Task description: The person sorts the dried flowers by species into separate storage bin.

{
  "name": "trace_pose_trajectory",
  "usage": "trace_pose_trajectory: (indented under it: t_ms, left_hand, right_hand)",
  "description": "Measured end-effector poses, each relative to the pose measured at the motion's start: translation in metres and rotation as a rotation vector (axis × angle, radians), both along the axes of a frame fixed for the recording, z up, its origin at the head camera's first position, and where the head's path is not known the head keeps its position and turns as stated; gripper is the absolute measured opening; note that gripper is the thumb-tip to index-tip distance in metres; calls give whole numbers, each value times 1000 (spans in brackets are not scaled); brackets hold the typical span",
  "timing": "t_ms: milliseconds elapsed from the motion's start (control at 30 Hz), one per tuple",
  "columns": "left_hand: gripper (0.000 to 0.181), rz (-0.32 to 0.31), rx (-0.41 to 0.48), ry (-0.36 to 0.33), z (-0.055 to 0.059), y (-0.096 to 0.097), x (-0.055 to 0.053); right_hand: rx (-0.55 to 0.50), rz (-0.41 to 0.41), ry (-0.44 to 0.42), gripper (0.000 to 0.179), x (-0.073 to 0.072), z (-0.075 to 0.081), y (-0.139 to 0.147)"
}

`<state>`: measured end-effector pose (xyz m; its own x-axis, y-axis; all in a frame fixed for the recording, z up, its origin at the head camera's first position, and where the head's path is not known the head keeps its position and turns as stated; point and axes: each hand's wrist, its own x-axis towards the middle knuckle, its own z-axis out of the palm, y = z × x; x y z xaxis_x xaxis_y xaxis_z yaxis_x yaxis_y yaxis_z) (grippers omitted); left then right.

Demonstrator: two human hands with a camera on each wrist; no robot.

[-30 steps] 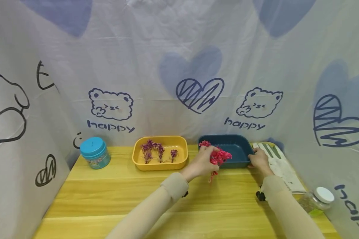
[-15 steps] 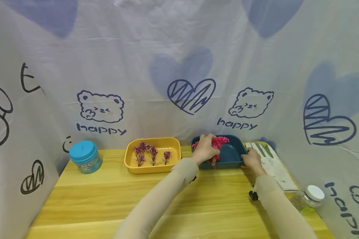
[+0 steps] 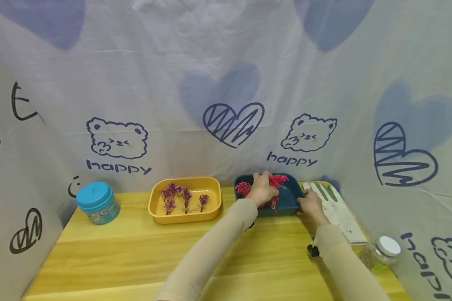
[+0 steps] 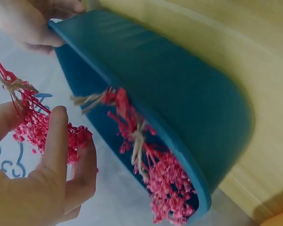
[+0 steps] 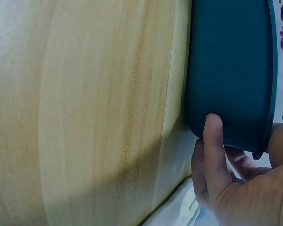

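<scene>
In the head view my left hand is over the dark blue tray. Its curled fingers hold a twine-tied bunch of pink dried flowers, seen close in the left wrist view. A second tied pink bunch lies inside the tray along its near wall. My right hand grips the tray's right front corner; in the right wrist view its fingers lie against the outside wall while the thumb side is at the rim. Part of the held bunch is hidden behind my left hand in the head view.
Left of the blue tray stands a yellow tray with purple dried flowers. A turquoise lidded jar is at the far left. On the right lie a white sheet with green leaves and a clear white-lidded jar. A printed curtain hangs behind.
My left hand has carried the pink bunch from the front of the blue tray to over its inside. The right hand stays at the tray's corner. The head view has swung slightly right.
</scene>
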<state>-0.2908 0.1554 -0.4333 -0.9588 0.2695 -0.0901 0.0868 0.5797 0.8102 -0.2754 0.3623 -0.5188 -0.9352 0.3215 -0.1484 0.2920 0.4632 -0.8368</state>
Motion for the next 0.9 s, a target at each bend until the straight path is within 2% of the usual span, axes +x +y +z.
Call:
trace_pose_trajectory:
  t_ms: [100, 300, 467, 567, 633, 733, 900]
  left_hand:
    - [52, 11, -18, 5, -8, 6, -3]
    - [52, 52, -20, 19, -19, 0, -8]
    - [72, -20, 23, -31, -29, -11, -12]
    - [73, -59, 66, -47, -32, -18, -15]
    - [68, -46, 98, -25, -30, -21, -19]
    - [64, -20, 150, 9, -20, -27, -24]
    - [65, -20, 155, 50, -7, -34, -26]
  right_hand:
    - [1, -6, 7, 34, 3, 0, -4]
    - [2, 24, 0, 31, -5, 0, -21]
    - [-7, 49, 1, 31, -12, -5, -32]
    - [0, 63, 2, 32, -15, -8, -34]
    - [1, 71, 9, 31, -18, -7, -34]
    - [4, 77, 19, 30, -21, -5, -32]
    - [43, 72, 16, 32, -20, -5, -21]
